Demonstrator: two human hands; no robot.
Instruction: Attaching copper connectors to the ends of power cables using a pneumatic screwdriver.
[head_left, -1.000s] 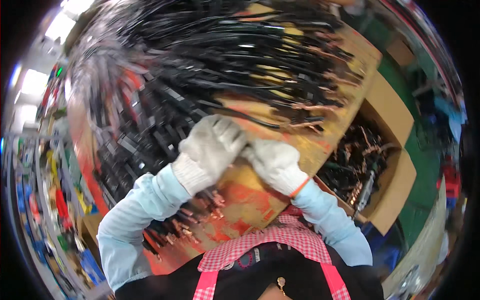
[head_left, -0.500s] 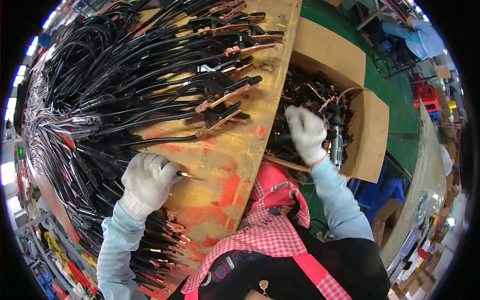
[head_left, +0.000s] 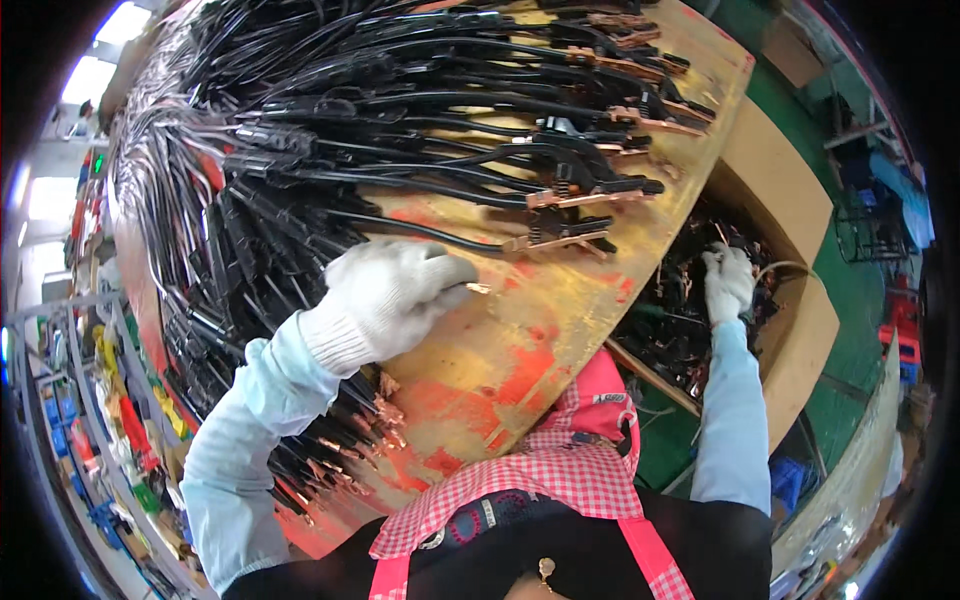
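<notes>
My left hand, in a white knit glove, is closed above the table around a black cable; the bare copper end sticks out past the fingertips. On the table just beyond it lie black cables fitted with copper-jawed clamps. My right hand, gloved too, reaches into an open cardboard box at the right. Its fingers are curled over the dark clamp parts inside, and what they grip is hidden. A thin pale hose runs from beside this hand over the box's edge.
The worn yellow-and-red tabletop has its edge against the box. A large heap of black cables covers its far left. More copper ends lie near my left forearm. Shelving stands at left; a person in light blue is far right.
The view has turned, shifting the table and box rightward. My left hand has moved forward with the cable. My right hand is deeper in the box, and the silver tool beside it no longer shows.
</notes>
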